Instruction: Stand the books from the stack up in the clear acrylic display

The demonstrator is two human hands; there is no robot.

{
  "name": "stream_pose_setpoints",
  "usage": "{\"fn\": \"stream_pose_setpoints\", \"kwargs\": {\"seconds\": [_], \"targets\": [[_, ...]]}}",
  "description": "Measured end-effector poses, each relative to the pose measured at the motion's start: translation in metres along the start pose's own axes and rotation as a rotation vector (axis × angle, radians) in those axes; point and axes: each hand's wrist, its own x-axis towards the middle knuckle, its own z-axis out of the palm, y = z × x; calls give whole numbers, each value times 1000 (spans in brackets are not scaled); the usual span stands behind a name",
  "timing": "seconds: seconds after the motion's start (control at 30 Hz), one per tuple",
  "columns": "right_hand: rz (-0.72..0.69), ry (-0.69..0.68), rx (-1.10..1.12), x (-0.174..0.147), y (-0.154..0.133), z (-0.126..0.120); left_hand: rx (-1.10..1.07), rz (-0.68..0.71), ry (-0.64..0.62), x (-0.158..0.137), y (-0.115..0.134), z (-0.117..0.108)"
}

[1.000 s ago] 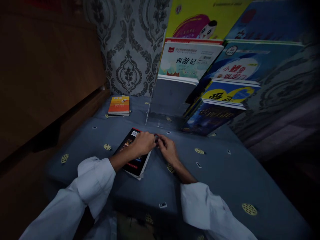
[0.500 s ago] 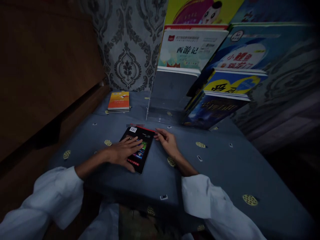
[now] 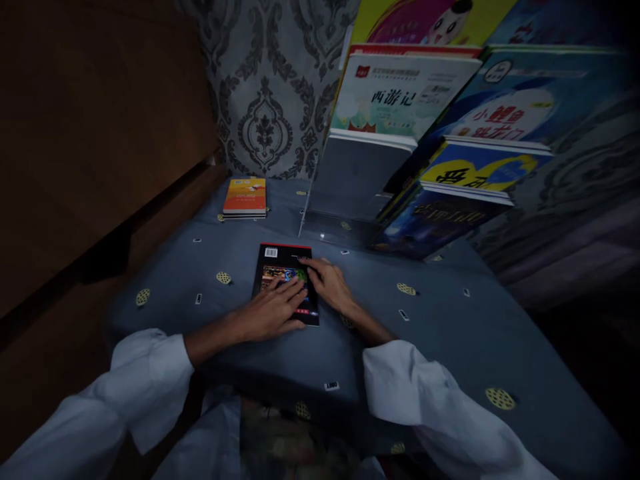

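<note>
A black book (image 3: 286, 257) with a red top edge, a barcode and colourful pictures lies on the cloth-covered table in front of me. My left hand (image 3: 273, 309) rests flat across its lower part, fingers stretched out and slightly apart. At the book's right edge is my right hand (image 3: 330, 285), its fingertips reaching onto the upper right corner of the cover. Those fingers are loosely bent and not closed around the book. Part of the cover is hidden under both hands.
A small stack of orange books (image 3: 245, 197) lies at the back left of the patterned tablecloth (image 3: 430, 360). Behind my right hand stands a clear display rack (image 3: 335, 230) holding several books, among them a dark blue one (image 3: 440, 217). A brown wooden panel (image 3: 100, 133) borders the left side.
The black book has turned from slanted to nearly straight. My left hand has slid right with it, and my right fingertips have come onto its upper right corner. The view has shifted slightly.
</note>
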Motion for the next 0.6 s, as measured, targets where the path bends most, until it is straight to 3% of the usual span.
{"fn": "stream_pose_setpoints", "kwargs": {"seconds": [0.33, 0.6], "targets": [[1, -34, 148, -94, -51, -20, 174, 23, 129, -8, 7, 17], [56, 29, 254, -102, -58, -21, 314, 134, 95, -11, 17, 11]]}}
